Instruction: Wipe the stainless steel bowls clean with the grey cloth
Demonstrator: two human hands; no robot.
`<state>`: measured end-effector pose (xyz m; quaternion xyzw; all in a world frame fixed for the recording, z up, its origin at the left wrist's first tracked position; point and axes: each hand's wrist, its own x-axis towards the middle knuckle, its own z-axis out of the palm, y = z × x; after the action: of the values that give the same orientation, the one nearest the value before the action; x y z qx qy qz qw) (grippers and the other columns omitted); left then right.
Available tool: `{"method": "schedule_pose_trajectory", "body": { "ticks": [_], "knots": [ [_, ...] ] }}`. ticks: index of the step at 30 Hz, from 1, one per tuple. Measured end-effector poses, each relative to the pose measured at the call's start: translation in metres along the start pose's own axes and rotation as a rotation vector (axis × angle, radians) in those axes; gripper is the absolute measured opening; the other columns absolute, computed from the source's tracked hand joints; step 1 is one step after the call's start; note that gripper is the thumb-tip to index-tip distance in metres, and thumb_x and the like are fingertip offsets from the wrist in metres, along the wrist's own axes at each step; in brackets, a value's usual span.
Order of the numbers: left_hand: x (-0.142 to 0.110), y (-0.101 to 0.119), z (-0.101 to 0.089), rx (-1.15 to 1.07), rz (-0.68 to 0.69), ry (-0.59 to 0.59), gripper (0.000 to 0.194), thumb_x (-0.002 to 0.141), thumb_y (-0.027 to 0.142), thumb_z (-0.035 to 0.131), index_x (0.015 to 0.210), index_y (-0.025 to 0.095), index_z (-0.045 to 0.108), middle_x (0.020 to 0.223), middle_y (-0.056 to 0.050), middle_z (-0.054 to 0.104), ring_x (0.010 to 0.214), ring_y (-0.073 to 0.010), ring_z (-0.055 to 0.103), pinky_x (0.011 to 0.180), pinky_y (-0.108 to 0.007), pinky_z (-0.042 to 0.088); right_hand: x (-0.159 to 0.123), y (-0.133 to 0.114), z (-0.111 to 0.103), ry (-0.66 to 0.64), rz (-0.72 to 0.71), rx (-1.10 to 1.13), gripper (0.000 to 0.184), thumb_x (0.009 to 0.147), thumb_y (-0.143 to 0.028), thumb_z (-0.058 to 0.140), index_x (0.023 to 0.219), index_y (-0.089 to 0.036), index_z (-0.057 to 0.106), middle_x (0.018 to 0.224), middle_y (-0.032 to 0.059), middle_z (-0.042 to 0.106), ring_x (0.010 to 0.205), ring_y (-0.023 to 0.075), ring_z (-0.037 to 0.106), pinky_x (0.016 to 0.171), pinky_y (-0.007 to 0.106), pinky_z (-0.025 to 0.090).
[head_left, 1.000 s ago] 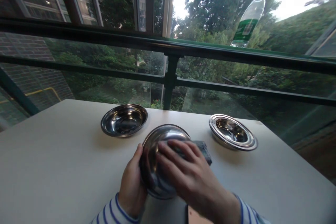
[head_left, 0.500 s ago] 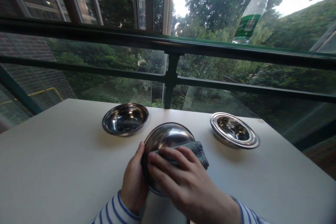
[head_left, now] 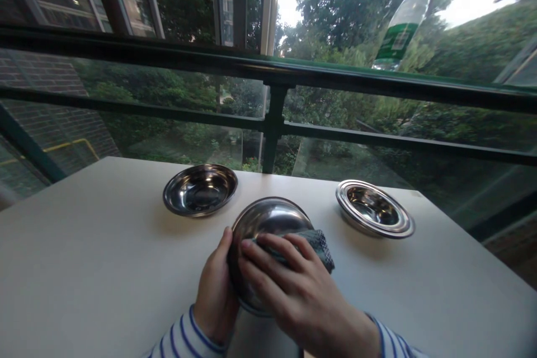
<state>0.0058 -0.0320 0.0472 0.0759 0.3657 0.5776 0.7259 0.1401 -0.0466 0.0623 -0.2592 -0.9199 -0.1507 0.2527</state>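
A shiny metal bowl [head_left: 268, 217] is held up over the near part of the table, its rounded outer side facing me. My left hand [head_left: 216, 285] grips it by the left rim, thumb along the edge and the other fingers hidden behind. Across the bowl's surface lies my right hand [head_left: 289, 279], pressing a folded dark green-grey cloth [head_left: 322, 247] against the metal. The cloth's checked end sticks out to the right of the fingers; the rest is mostly covered by them.
On the white table [head_left: 104, 246], a wide metal bowl [head_left: 201, 190] stands at the back left. Stacked metal bowls [head_left: 375, 208] sit at the back right. Behind the table runs a dark green railing [head_left: 272, 70] with glass, and a plastic bottle [head_left: 396, 39] stands by it.
My right hand and the cloth have shifted very slightly down and right on the bowl. My left hand keeps its grip, and the other bowls are where they were.
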Motion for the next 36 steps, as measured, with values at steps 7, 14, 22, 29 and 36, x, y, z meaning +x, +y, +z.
{"method": "schedule_pose_trajectory", "body": {
  "ticks": [7,14,22,29,36],
  "knots": [
    [0.005,0.007,-0.002,-0.049,0.048,-0.031,0.038,0.085,0.032,0.044,0.111,0.011,0.061,0.094,-0.011,0.071,0.090,-0.0243,0.065,0.084,-0.038,0.049,-0.001,-0.004,0.003,0.083,-0.085,0.005,0.026,0.090,-0.017,0.040,0.108,-0.016,0.060,0.122,0.0006,0.057,0.107,0.0205,0.047,0.084,0.036,0.038],
    [0.004,0.003,-0.004,-0.024,0.126,0.006,0.027,0.082,0.027,0.050,0.095,0.012,0.068,0.082,-0.009,0.072,0.088,-0.0234,0.066,0.084,-0.036,0.049,-0.004,0.007,-0.004,0.001,0.076,-0.041,0.033,0.092,-0.017,0.035,0.120,-0.015,0.052,0.130,0.0017,0.050,0.111,0.0250,0.044,0.087,0.041,0.036],
    [0.005,0.002,-0.003,-0.056,0.010,-0.067,0.033,0.083,0.030,0.047,0.102,0.009,0.066,0.087,-0.011,0.072,0.089,-0.0241,0.065,0.084,-0.037,0.049,-0.004,0.006,-0.004,0.001,0.050,-0.019,0.030,0.092,-0.020,0.037,0.116,-0.014,0.055,0.128,0.0020,0.052,0.110,0.0241,0.044,0.085,0.041,0.038],
    [0.007,0.008,-0.006,-0.001,0.092,-0.013,0.037,0.084,0.033,0.044,0.108,0.011,0.063,0.091,-0.012,0.071,0.086,-0.0253,0.066,0.079,-0.039,0.051,-0.004,-0.002,-0.002,0.042,-0.062,0.072,0.024,0.090,-0.018,0.043,0.106,-0.018,0.060,0.120,-0.0022,0.058,0.103,0.0197,0.049,0.082,0.036,0.039],
    [0.008,0.019,-0.006,-0.005,0.262,0.140,0.032,0.083,0.028,0.046,0.105,0.011,0.064,0.088,-0.010,0.072,0.074,-0.0216,0.067,0.071,-0.035,0.054,-0.009,0.013,-0.016,-0.131,0.046,0.074,0.029,0.091,-0.019,0.040,0.118,-0.017,0.052,0.125,0.0044,0.055,0.109,0.0221,0.048,0.083,0.038,0.039]
  ]
}}
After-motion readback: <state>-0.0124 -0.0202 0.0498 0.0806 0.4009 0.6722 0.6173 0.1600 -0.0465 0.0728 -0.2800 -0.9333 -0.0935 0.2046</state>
